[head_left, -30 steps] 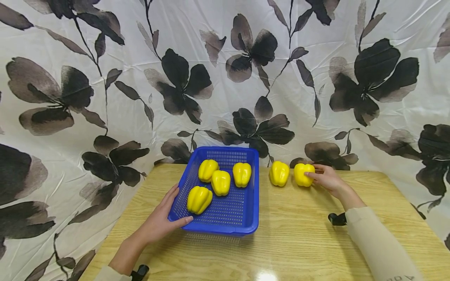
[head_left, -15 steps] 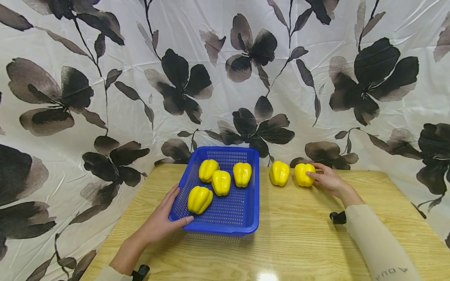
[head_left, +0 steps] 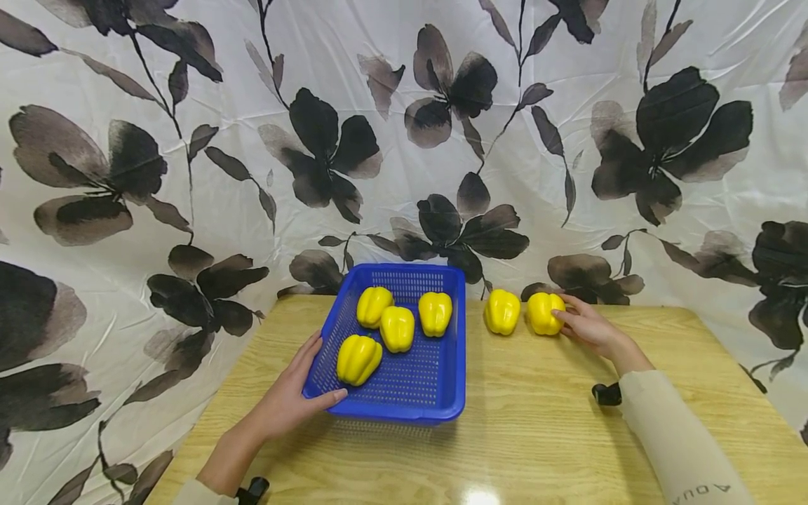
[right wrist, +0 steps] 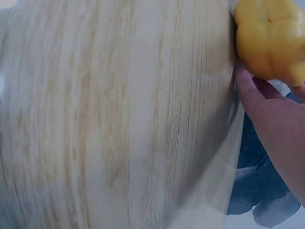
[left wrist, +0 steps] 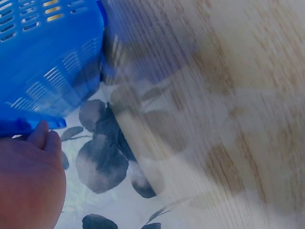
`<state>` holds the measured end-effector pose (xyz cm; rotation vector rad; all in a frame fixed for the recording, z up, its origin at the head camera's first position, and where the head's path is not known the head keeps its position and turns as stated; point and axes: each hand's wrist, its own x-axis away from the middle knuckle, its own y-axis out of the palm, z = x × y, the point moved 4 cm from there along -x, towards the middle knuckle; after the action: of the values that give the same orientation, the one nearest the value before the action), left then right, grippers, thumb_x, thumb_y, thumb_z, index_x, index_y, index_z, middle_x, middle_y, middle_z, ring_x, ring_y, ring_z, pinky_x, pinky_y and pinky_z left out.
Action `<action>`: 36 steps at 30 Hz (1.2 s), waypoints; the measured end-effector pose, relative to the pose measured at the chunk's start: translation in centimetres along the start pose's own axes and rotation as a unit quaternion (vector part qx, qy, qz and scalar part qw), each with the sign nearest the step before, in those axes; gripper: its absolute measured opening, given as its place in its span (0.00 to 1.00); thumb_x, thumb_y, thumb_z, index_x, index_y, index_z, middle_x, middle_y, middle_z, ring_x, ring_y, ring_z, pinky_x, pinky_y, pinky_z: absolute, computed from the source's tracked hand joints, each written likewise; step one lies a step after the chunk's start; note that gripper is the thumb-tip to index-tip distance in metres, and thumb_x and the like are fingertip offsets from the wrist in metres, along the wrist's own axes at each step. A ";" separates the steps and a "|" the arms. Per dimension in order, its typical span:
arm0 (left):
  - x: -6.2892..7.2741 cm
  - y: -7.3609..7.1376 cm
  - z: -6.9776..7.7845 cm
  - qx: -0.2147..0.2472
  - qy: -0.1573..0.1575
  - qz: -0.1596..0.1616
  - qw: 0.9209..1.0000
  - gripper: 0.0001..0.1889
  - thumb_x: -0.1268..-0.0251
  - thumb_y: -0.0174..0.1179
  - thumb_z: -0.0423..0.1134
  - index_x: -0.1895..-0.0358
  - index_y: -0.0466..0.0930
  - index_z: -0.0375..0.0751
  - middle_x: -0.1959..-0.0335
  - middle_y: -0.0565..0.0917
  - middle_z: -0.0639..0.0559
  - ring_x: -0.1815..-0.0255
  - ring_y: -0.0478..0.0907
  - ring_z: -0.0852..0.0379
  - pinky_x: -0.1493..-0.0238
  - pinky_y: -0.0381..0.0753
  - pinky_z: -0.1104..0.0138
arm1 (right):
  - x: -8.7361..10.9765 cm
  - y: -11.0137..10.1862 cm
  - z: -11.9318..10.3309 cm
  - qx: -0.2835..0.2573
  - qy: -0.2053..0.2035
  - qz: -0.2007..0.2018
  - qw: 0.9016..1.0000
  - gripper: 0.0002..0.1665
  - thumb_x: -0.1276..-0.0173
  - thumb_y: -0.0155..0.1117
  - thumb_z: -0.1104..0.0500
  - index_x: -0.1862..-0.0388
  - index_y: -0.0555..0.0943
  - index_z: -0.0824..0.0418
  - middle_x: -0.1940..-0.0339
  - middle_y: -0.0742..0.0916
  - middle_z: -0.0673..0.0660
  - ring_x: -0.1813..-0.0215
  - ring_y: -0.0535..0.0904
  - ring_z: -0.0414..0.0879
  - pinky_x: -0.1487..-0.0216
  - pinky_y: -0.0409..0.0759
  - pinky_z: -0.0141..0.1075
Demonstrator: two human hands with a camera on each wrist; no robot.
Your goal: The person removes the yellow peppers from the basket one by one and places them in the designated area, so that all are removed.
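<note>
In the head view, a blue plastic basket (head_left: 404, 412) with slotted walls stands on the table, several yellow bell peppers inside it. My left hand (head_left: 287, 396) holds its near left corner, thumb over the front rim and fingers along the left side. To the right of the basket, my right hand (head_left: 590, 326) grips a yellow bell pepper (head_left: 544, 313) from its right side, thumb in front and fingers behind. That pepper (right wrist: 271, 40) also shows in the right wrist view, seemingly low at the table. Another yellow bell pepper (head_left: 502, 312) stands between it and the basket.
The wooden table (head_left: 524, 435) ends at a hanging cloth (head_left: 391, 210) with dark flowers, close behind the basket and peppers. Dark straps or devices sit by both wrists, such as the black piece (head_left: 607, 394) at the right sleeve.
The right hand and its bell pepper shift only very slightly. My left hand, the basket and the other peppers stay where they were.
</note>
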<state>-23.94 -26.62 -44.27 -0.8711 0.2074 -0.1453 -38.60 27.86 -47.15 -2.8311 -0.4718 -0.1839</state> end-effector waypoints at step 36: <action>0.0 -0.1 0.1 0.004 0.005 0.000 1.000 0.56 0.37 0.69 0.60 0.16 0.43 0.43 0.15 0.43 0.49 0.18 0.47 0.34 0.27 0.55 0.33 | 2.7 -0.6 -1.5 0.127 -0.026 0.020 0.991 0.42 0.16 0.50 0.55 0.20 0.43 0.76 0.25 0.59 0.83 0.27 0.65 0.74 0.32 0.73 0.58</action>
<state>-23.95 -26.62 -44.10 -0.8620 0.2155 -0.1513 -36.40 28.82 -45.17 -2.5984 -0.4173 -0.0380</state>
